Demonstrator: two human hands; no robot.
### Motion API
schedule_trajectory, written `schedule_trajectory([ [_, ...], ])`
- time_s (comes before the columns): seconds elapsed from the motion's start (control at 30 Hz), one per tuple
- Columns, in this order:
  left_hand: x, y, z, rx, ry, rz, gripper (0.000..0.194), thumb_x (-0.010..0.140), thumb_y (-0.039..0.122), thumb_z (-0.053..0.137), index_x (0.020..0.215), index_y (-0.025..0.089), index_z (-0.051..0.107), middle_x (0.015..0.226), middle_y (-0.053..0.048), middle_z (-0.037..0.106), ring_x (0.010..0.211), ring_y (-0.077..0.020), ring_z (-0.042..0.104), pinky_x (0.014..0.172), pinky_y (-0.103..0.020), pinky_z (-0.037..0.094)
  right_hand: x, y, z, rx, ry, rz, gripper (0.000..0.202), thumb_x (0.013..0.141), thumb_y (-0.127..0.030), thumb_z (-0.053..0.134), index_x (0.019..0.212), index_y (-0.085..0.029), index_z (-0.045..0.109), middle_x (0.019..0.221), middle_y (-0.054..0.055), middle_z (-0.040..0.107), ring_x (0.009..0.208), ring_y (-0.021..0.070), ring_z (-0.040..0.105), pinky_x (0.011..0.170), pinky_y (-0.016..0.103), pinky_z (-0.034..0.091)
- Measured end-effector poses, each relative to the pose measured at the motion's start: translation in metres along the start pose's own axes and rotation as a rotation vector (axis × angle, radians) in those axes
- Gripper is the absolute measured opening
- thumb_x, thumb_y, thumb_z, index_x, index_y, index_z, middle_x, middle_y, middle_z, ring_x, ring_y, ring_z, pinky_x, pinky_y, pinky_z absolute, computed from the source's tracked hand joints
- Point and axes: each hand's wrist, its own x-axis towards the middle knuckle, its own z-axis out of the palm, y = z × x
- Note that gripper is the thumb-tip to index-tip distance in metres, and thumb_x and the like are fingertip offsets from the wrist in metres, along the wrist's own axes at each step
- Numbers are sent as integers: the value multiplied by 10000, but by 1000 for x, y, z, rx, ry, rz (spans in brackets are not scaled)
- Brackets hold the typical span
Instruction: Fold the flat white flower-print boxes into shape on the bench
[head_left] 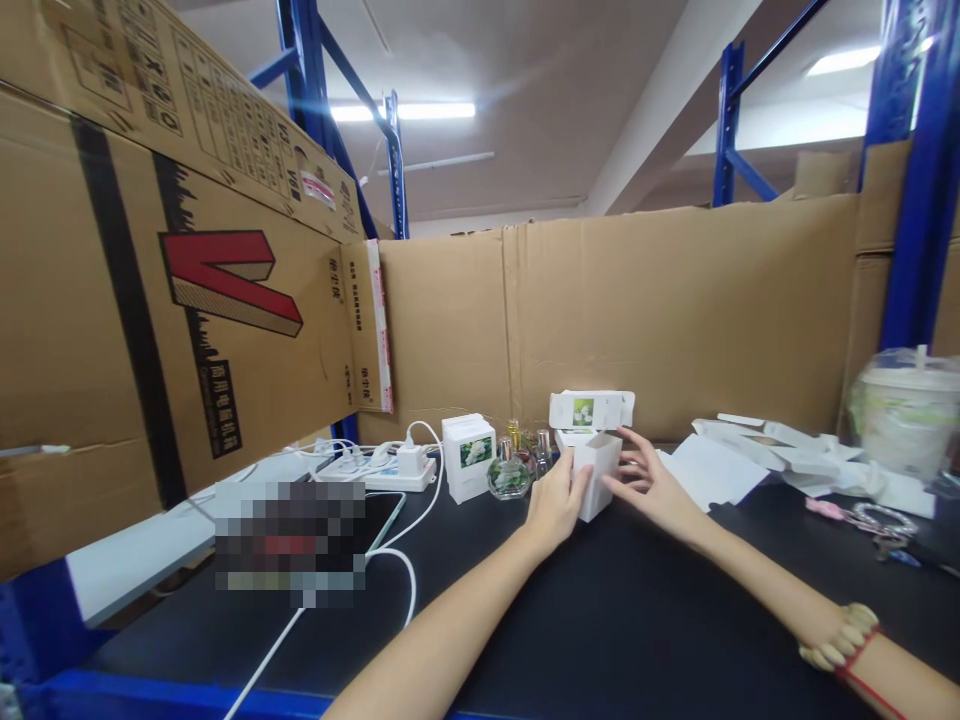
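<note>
A small white carton (598, 470) stands upright on the black tabletop (600, 620), its lid flap with a flower picture raised open. My left hand (556, 497) grips its left side. My right hand (646, 480) touches its right side with fingers spread. Just left of it stand a round glass perfume bottle (509, 475) and several smaller bottles behind it. A closed white box (469, 456) with the same flower picture sits further left.
A white power strip (379, 468) with plugs and white cables lies at the left. Flat unfolded white cartons (757, 450) lie at the right, beside a plastic-wrapped cup (906, 410) and keys (877, 520). Cardboard walls (675, 310) surround the bench.
</note>
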Motion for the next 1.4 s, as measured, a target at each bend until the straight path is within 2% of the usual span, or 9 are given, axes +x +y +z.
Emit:
schedule_trajectory([
  [0.13, 0, 1, 2, 113, -104, 174, 389, 907, 299, 340, 1287, 218, 367, 1170, -15, 489, 966, -173, 535, 802, -284, 422, -2, -6, 1, 70, -44, 32, 979, 521, -560, 554, 1291, -129, 130, 1282, 204, 353, 1066, 239, 487, 855, 399, 449],
  [0.27, 0, 1, 4, 151, -149, 187, 482, 887, 335, 357, 1352, 220, 305, 1187, -34, 468, 946, -181, 540, 808, -312, 435, -1, -6, 2, 120, -40, 86, 1028, 474, -561, 568, 1278, -108, 115, 1312, 215, 328, 1108, 247, 465, 909, 400, 424],
  [0.43, -1, -4, 3, -61, 28, 150, 478, 895, 329, 194, 1327, 191, 345, 1151, -33, 496, 901, -140, 538, 846, -282, 415, -2, -9, 3, 70, -14, 83, 985, 477, -561, 549, 1268, -89, 200, 1277, 197, 388, 1103, 252, 464, 866, 389, 448],
  [0.53, -1, -6, 4, -123, 83, 125, 501, 843, 387, 309, 1317, 226, 334, 1128, -11, 498, 684, -98, 521, 707, -251, 449, -4, -13, 2, 0, -9, 55, 1003, 487, -537, 544, 1296, -46, 212, 1201, 202, 458, 1064, 251, 487, 815, 374, 466],
  [0.67, -3, 2, 9, -272, 122, 167, 478, 792, 412, 405, 1220, 198, 412, 1116, -19, 492, 759, -100, 513, 585, -192, 440, -5, -11, 1, -124, -36, -63, 942, 527, -478, 541, 1317, -57, 247, 1201, 195, 459, 1048, 253, 493, 760, 366, 473],
  [0.87, -6, 24, 17, -432, 261, -172, 313, 878, 295, 387, 1168, 226, 481, 1112, 11, 517, 885, -102, 529, 828, -220, 422, -5, -3, 5, -130, -155, -57, 959, 538, -480, 563, 1336, -87, 205, 1218, 169, 450, 1063, 238, 473, 802, 372, 442],
  [1.07, -3, 27, 17, -510, 253, -377, 304, 872, 282, 447, 1170, 240, 489, 1100, 23, 527, 835, -95, 545, 822, -225, 426, -6, -6, 6, -92, -198, -8, 964, 523, -474, 573, 1325, -104, 186, 1247, 156, 412, 1111, 216, 428, 844, 342, 414],
  [1.27, -4, 21, 13, -469, 249, -46, 316, 848, 278, 386, 1114, 173, 518, 1053, -20, 553, 905, -118, 540, 780, -213, 438, -4, -6, 7, 13, -136, 34, 1021, 545, -532, 522, 1351, -92, 77, 1249, 189, 382, 947, 196, 520, 848, 369, 414],
  [1.4, 0, 20, 9, -376, 341, 147, 327, 839, 304, 336, 1078, 159, 504, 1050, -47, 530, 898, -123, 529, 655, -204, 453, 6, -5, -13, -34, 227, -9, 1113, 520, -610, 509, 1357, -35, 54, 1208, 227, 420, 996, 260, 499, 863, 419, 393],
])
